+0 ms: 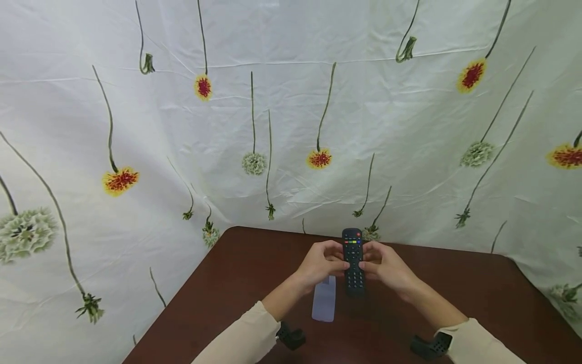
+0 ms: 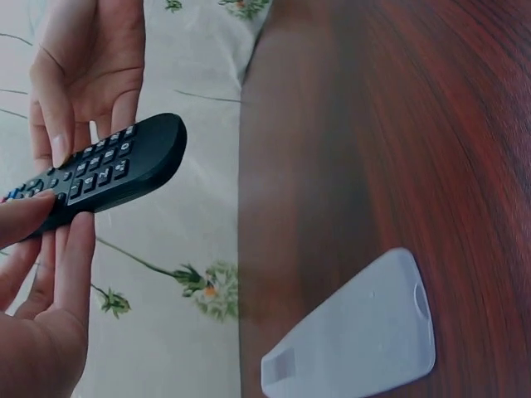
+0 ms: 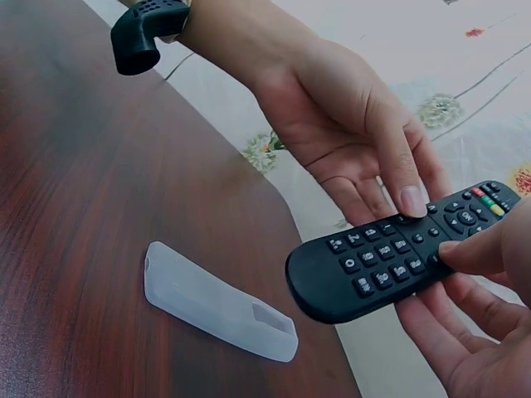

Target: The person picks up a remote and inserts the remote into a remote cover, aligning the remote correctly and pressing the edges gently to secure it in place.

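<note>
A black remote control (image 1: pixel 353 275) is held up over the table, its buttons facing the person. My left hand (image 1: pixel 320 263) grips its left edge, thumb on the button face and fingers behind. From the other side my right hand (image 1: pixel 386 265) holds it the same way, with the thumb (image 3: pixel 477 251) at the keypad's edge. The number keys (image 3: pixel 383 261) and rounded lower end show plainly in the right wrist view. On the table below lies a translucent whitish remote cover (image 2: pixel 357 327), apart from both hands.
The dark reddish-brown wooden table (image 1: pixel 254 293) has rounded far corners. Behind it hangs a white cloth (image 1: pixel 291 126) printed with flowers. Black wrist devices (image 1: pixel 291 336) sit at the cuffs of the cream sleeves (image 1: pixel 245 333).
</note>
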{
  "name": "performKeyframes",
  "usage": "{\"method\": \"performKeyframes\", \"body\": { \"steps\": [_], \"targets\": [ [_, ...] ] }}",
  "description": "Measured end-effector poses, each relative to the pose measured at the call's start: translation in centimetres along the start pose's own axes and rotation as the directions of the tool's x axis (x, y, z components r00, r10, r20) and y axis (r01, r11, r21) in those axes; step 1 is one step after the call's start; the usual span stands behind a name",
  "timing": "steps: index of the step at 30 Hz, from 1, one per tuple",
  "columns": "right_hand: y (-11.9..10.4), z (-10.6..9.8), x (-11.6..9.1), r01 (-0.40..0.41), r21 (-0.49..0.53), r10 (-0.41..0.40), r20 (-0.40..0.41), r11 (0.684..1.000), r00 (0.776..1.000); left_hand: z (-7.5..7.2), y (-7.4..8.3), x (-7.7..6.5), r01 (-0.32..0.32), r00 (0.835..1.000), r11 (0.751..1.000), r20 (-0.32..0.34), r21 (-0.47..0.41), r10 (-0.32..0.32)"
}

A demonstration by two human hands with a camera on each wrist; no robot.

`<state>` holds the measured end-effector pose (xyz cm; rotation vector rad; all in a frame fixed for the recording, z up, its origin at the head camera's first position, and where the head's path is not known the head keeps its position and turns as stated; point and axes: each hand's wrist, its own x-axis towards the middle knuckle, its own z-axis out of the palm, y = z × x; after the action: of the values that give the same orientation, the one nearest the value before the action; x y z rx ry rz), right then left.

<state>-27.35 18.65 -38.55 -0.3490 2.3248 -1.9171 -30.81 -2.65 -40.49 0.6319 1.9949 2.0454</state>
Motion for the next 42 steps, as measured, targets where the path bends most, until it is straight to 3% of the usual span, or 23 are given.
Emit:
{"method": "performKeyframes", "body": {
  "steps": [16,23,36,42],
  "targets": [
    [-0.5,0.3,0.4,0.059,-0.047,-0.058,0.023,0.997,0.998,-0.8,0.7,0.0,-0.088,0.996,0.987,0.008,0.134,0.087],
    [-0.5,0.1,0.6,0.106,-0.059,-0.107,-0.006,0.993,0.994,-1.0,1.3,0.1,-0.164,0.986,0.950,0.019,0.267,0.165],
    [-0.4,0.1,0.9,0.199,-0.180,-0.211,-0.046,0.963,0.976,-1.4,1.4,0.6,-0.250,0.967,0.914,0.043,0.319,0.249],
    [-0.4,0.0,1.0,0.244,-0.208,-0.257,-0.036,0.947,0.966,-1.5,1.9,0.8,-0.293,0.955,0.879,0.069,0.376,0.289]
  ]
}}
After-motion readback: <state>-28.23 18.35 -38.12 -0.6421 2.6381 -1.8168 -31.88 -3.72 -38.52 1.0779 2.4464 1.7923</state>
